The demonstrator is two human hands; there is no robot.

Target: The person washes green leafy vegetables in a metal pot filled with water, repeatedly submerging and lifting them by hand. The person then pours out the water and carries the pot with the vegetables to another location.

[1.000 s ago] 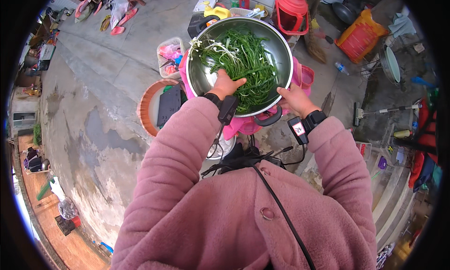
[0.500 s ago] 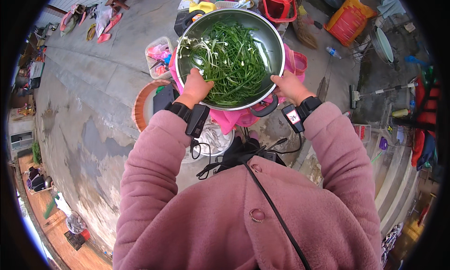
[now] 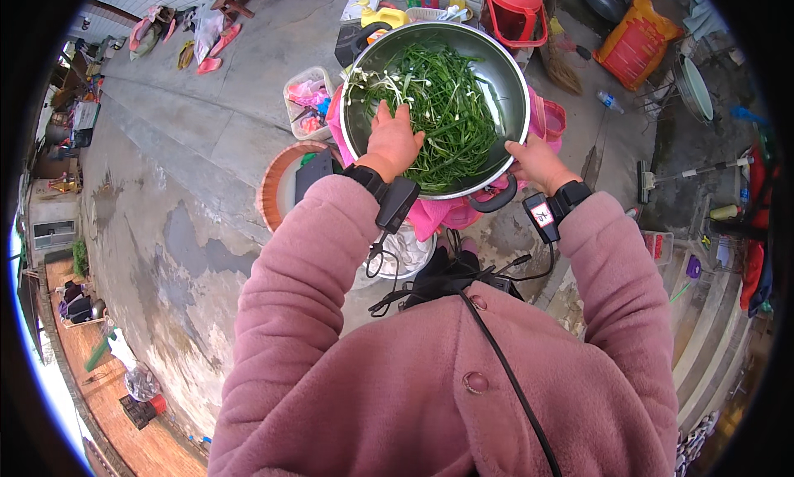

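A wide, dark-lined two-handled pan stands in front of me, holding a tangled heap of long green leafy stalks with white bulb ends at the upper left. My left hand is over the pan's near left side, fingers apart, at the edge of the greens; whether its fingertips touch them I cannot tell. At the near right rim, my right hand grips the pan with the thumb over the edge. One black pan handle shows just beside that hand. Pink cloth or plastic shows beneath the pan.
Left of the pan are a white basket of colourful items and a round orange-brown tub. A white basin lies below it. Behind stand a yellow jug and a red bucket-like container. A broom and orange sack are at right.
My left hand has let go of the pan's left rim and moved inward over the greens, its fingers spreading. My right hand stays on the rim. The whole view has shifted slightly.
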